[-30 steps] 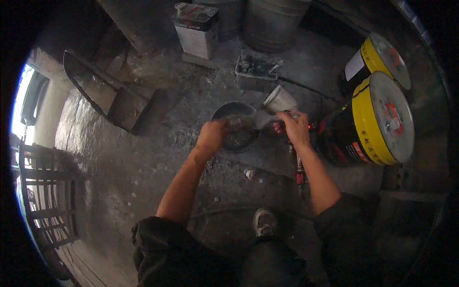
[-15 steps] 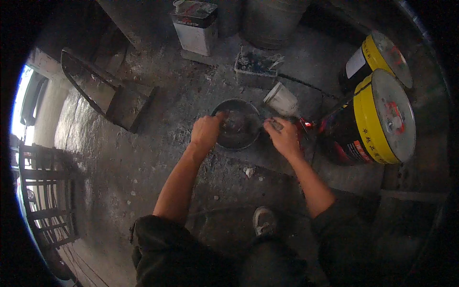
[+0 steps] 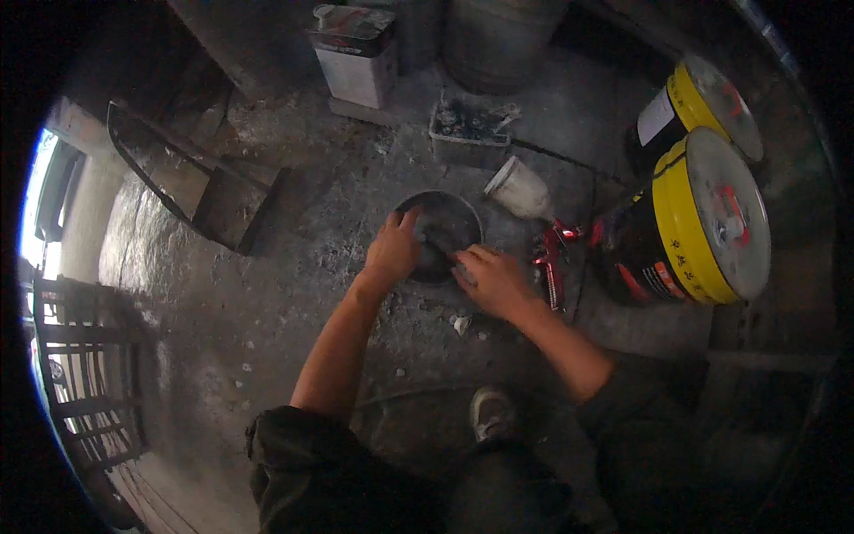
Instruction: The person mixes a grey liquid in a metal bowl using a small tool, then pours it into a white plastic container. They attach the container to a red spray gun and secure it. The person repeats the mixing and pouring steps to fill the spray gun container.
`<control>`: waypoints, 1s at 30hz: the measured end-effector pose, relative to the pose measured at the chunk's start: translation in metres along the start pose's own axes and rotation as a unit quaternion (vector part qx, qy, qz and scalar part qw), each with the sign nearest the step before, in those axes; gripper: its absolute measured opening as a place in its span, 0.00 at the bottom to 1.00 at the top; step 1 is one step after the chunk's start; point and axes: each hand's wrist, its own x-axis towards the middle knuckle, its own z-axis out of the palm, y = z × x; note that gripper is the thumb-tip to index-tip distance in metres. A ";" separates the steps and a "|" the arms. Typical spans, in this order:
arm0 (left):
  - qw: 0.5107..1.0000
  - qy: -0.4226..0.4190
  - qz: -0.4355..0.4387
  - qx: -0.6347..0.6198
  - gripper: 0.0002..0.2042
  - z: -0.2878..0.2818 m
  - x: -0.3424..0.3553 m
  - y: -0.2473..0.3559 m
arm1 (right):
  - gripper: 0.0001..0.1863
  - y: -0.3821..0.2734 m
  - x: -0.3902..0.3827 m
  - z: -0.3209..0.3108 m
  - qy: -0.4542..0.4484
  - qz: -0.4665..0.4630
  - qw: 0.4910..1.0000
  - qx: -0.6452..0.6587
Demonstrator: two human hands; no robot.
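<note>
I'm holding my left hand (image 3: 392,250) at the bowl's (image 3: 454,212) left, right hand (image 3: 491,278) at its near right; whether my fingers (image 3: 410,220) are gripping anything, I cannot tell.

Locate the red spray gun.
In the head view, the red spray gun lies right of centre, between the right hand and the nearer yellow-banded drum, just below the white cup.
</note>
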 end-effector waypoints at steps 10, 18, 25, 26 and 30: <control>0.997 -0.043 -0.063 0.021 0.33 -0.007 0.013 -0.012 | 0.14 0.006 0.000 0.004 0.052 -0.051 0.997 -0.030; 0.989 0.074 0.009 -0.124 0.29 0.003 0.002 -0.001 | 0.19 0.020 -0.007 0.008 0.002 0.176 0.959 0.222; 0.998 -0.006 -0.048 0.035 0.27 -0.001 0.005 0.006 | 0.18 0.018 -0.011 0.001 0.022 -0.036 0.998 -0.043; 0.999 0.040 0.024 0.002 0.28 0.006 0.006 -0.006 | 0.17 0.014 -0.009 0.003 0.010 -0.022 0.999 -0.023; 0.970 0.096 0.186 -0.128 0.33 0.027 0.010 -0.028 | 0.16 0.008 -0.007 0.003 -0.024 0.033 0.999 0.021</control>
